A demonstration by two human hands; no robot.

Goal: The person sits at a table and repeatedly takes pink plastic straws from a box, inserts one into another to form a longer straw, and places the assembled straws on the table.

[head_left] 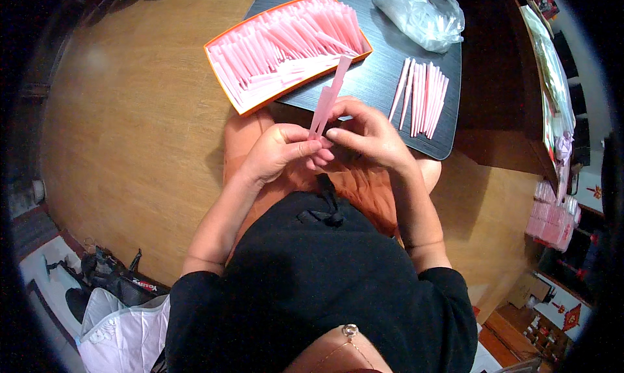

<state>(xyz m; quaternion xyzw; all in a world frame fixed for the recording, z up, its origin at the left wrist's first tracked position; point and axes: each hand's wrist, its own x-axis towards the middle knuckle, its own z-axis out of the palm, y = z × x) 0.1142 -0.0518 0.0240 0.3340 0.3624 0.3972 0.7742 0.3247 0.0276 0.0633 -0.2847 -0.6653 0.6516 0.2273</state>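
Observation:
My left hand (290, 150) is closed, pinching the lower ends of narrow, flat pink sleeves (329, 100) between thumb and fingers. The sleeves stand up in front of me, slightly fanned, one reaching higher than the other. Beside them my right hand (370, 133) is curled, its index finger partly behind the sleeves and its thumb by their lower end. What its fingers hold is hidden. Beyond my hands, an orange-edged box (260, 104) is packed with many similar pink sleeves (286, 38). Slim pink-and-white sticks (426, 100) lie in a row to the right.
The dark table (364, 80) stands over my knees, its rounded corner at the right. A crumpled clear plastic bag (422, 15) sits at its far right. Dark wooden furniture (497, 67) rises beyond the table's right edge. A black bag (120, 279) lies at lower left.

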